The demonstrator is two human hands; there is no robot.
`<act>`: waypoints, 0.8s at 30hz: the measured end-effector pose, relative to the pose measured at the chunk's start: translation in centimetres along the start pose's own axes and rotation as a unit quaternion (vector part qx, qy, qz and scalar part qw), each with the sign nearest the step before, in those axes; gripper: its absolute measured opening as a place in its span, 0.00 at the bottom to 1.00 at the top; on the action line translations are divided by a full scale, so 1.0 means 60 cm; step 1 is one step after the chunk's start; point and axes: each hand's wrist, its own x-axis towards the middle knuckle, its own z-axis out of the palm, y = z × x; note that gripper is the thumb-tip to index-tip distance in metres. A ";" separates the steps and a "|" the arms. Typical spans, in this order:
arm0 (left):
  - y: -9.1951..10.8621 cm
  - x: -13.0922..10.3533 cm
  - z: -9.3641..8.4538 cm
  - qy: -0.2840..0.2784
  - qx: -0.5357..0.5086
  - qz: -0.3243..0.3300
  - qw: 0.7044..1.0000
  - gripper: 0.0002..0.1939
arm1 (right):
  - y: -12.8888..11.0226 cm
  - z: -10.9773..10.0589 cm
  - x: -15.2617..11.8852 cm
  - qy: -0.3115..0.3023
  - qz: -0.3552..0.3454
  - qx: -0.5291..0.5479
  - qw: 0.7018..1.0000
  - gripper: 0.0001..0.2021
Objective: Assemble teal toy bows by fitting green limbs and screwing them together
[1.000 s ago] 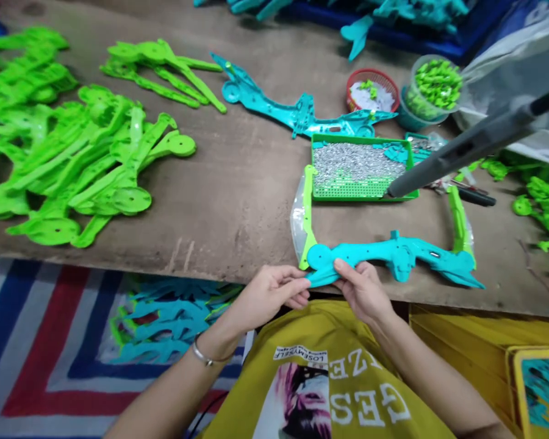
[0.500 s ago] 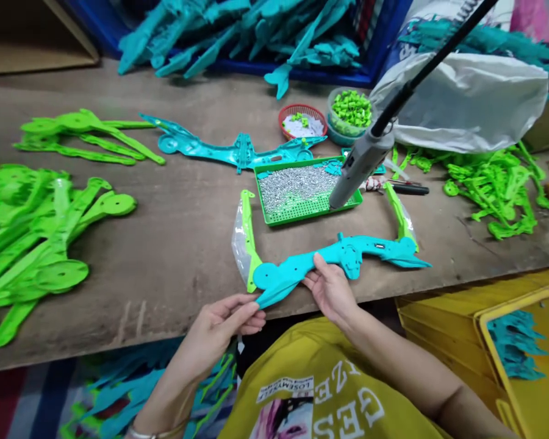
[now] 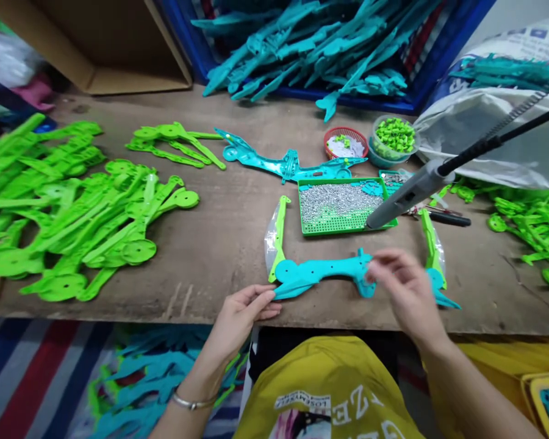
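Turquoise bar [image 3: 336, 267] lies left to right, its left end pinched in the left hand [image 3: 249, 308], the right hand [image 3: 407, 289], grip unclear, across its right half.

Cardboard box [image 3: 139, 79] at back left, striped sheet [image 3: 50, 372] below left

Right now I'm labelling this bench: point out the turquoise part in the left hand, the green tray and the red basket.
Turquoise part [image 3: 322, 269]: head view, its long body.
Green tray [image 3: 333, 232]: head view, near rim.
Red basket [image 3: 346, 131]: head view, far rim.
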 end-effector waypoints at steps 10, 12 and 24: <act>-0.006 0.016 0.003 0.031 0.000 0.076 0.997 0.28 | -0.043 0.022 0.175 0.017 -0.209 -0.048 0.977 0.18; -0.009 0.014 0.001 0.020 -0.011 0.083 0.996 0.28 | -0.045 0.048 0.181 0.004 -0.245 -0.019 0.969 0.15; -0.015 0.011 -0.005 -0.007 -0.039 0.091 0.995 0.25 | 0.023 0.150 0.229 0.017 -0.295 0.064 0.953 0.12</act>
